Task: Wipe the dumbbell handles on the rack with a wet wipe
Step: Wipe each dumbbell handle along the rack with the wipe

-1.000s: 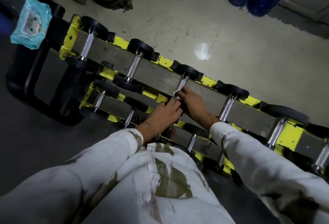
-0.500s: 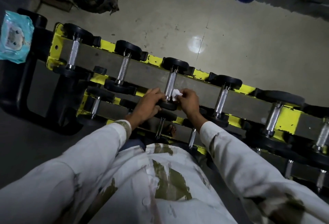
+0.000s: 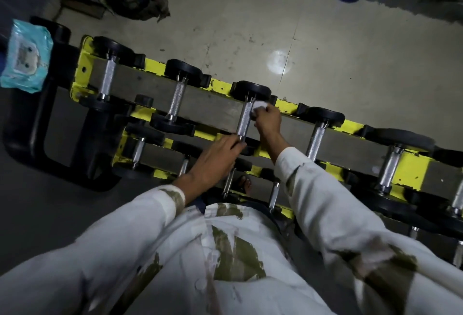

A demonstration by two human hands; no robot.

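— What takes up most of the frame?
— A long yellow-and-grey tiered metal rack (image 3: 412,173), running from upper left to the right edge. Black-headed dumbbells with knurled silver handles (image 3: 177,98) lie across its tiers.
— Any packaging?
— A soft teal wipes packet (image 3: 25,56) at upper left. Its contents are hidden and its print is unreadable.
— And the hands?
— They're apart. The left hand (image 3: 215,162) grips the near end of the centre dumbbell (image 3: 243,124). The right hand (image 3: 268,120) pinches a crumpled white wet wipe (image 3: 258,108) against its handle's far end.
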